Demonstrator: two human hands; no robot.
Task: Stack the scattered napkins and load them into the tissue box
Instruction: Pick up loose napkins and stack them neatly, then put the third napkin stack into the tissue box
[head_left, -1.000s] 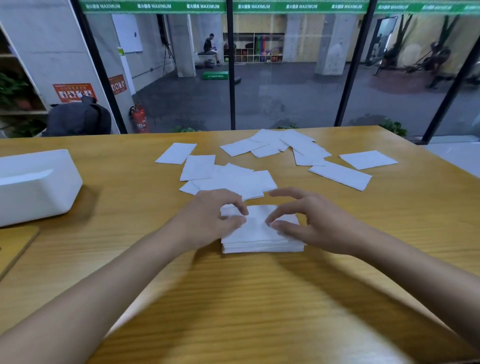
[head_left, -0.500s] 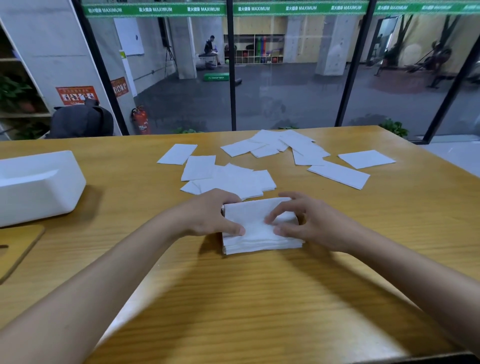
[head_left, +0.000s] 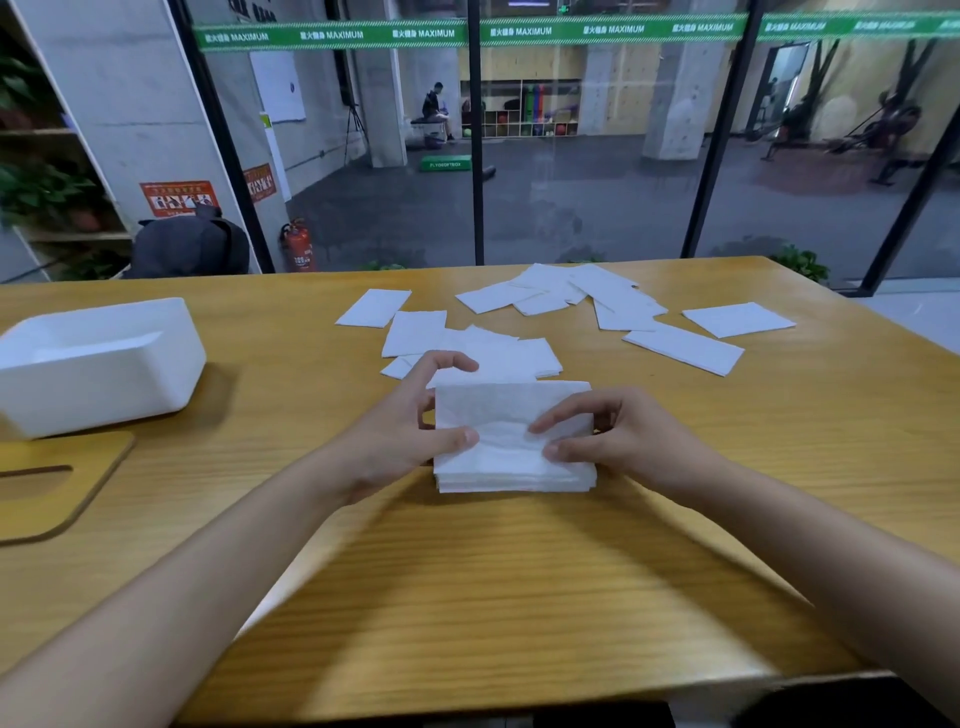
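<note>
On the desk (head_left: 519, 597), the left hand (head_left: 405, 431) grips the left end of the napkin stack (head_left: 511, 410), thumb on top; the right hand (head_left: 618, 441) pinches its right end. It would be best to square the edges flush before reaching for the loose napkins (head_left: 680, 348) beyond the fingers. The tissue box (head_left: 104, 364) sits well left of the left hand.

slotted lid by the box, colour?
Light wood, like the table. Head view shows the lid beside the white tissue box.
</note>
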